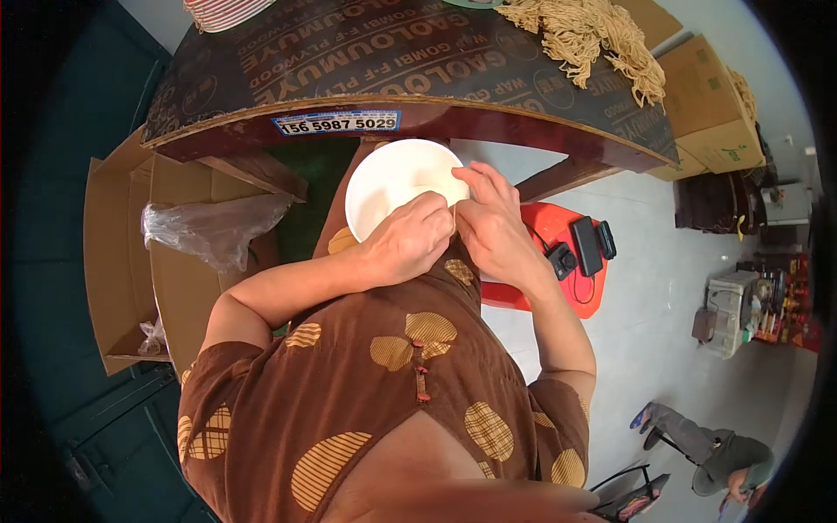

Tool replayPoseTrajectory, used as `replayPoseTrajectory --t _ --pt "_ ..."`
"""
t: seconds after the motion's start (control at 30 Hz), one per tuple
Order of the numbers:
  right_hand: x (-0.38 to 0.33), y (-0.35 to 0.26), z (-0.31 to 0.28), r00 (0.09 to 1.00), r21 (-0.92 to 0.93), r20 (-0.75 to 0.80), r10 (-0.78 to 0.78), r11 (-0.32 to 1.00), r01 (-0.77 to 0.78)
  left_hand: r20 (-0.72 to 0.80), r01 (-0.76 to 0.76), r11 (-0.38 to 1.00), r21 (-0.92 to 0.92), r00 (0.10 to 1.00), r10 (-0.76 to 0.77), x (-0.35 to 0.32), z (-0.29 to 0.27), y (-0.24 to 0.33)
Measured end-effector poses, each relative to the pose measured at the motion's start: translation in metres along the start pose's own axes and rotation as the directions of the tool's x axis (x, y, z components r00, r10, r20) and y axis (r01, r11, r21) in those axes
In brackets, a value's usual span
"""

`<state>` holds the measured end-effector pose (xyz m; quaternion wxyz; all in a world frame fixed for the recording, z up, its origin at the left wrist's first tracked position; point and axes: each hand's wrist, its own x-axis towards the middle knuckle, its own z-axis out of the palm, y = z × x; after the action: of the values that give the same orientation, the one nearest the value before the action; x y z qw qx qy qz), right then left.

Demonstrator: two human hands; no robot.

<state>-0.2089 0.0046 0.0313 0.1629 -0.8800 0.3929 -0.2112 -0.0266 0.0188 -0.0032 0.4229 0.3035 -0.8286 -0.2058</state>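
Note:
Both my hands are together at the near right rim of a round white tub (370, 187) that rests at my lap. My left hand (411, 237) is closed, its thumb and fingers pinched at the tub's rim. Close beside it, my right hand (494, 228) pinches with thumb and forefinger, while its other fingers curl loosely above. A thin pale strand (454, 212) shows between the two pinches; its ends are hidden by my fingers. The inside of the tub looks white, and its near side is covered by my left hand.
Ahead stands a dark plywood table (349, 61) with a heap of beige cords (597, 44). An open cardboard box (122, 253) with a clear plastic bag (218, 231) is on my left. A red stool (558, 253) at right bears black devices (586, 246). Another person (728, 462) sits far right.

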Motion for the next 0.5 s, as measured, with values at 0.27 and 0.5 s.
replayPoseTrajectory --t 0.27,0.5 --pt "0.0037 0.0120 0.0042 0.989 0.282 0.137 0.052 0.955 -0.089 -0.062 -0.077 0.997 0.007 0.995 0.077 -0.0028 0.0009 -0.0027" --pt "0.0034 0.0110 0.0011 0.985 0.384 0.155 0.075 0.914 -0.130 -0.069 -0.071 0.997 0.007 0.995 0.071 -0.0037 0.0012 -0.0024"
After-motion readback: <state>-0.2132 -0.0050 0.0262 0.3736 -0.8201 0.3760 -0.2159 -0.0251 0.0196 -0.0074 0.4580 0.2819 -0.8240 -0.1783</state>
